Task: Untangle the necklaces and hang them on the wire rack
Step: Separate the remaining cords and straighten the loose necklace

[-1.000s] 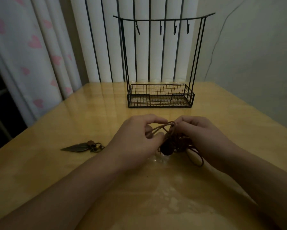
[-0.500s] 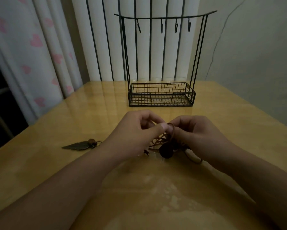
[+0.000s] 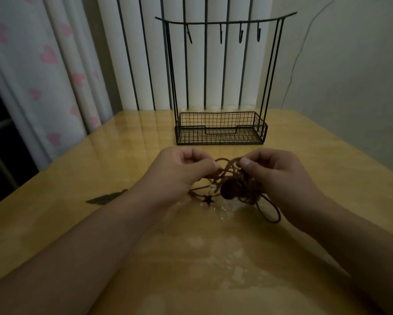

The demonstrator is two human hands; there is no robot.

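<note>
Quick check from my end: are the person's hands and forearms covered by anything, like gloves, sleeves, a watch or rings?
Nothing visible. The left hand and right hand are bare, with no gloves, rings or watch showing, and both forearms are bare to the frame edge, no sleeves. The light is dim.

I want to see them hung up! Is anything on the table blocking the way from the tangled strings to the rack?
Nothing visible is. The tangled necklaces are pinched by the left hand and right hand, and only bare table lies between them and the wire rack. Its hooks hang empty.
</note>
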